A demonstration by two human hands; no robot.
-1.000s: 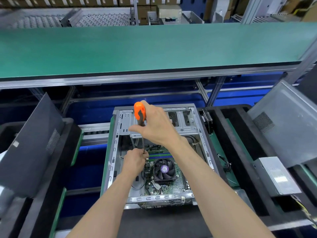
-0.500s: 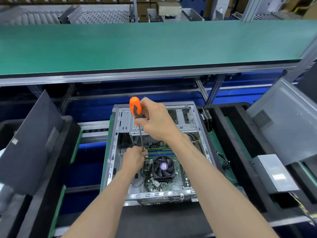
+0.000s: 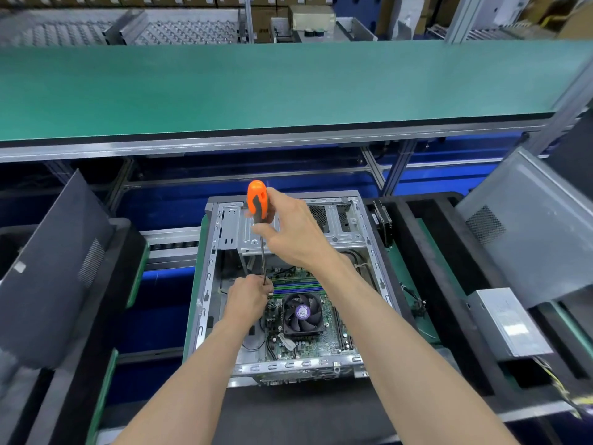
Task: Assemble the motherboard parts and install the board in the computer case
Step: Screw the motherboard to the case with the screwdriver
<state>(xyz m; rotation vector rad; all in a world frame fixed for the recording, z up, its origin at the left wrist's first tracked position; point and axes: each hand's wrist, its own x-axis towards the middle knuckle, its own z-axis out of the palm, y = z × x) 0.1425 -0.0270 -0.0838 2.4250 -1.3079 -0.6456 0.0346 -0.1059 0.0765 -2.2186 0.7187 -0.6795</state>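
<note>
Your right hand [image 3: 288,229] grips the screwdriver [image 3: 257,207] handle, fingers clamped; left hand [image 3: 248,297] pinches its shaft over the motherboard [image 3: 308,345], inside the computer case [image 3: 369,252], 6 o'clock, fan [image 3: 303,313] at 3.

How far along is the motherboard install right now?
Done: the board, with fan fitted, lies inside the case. In hand: the right hand grips the screwdriver while the left hand steadies its shaft at the board's edge. Left: the power supply sits outside.

Count of things at the bench
One computer case [image 3: 290,285], one screwdriver [image 3: 257,203], one fan [image 3: 302,313], two hands, two loose side panels.
</note>
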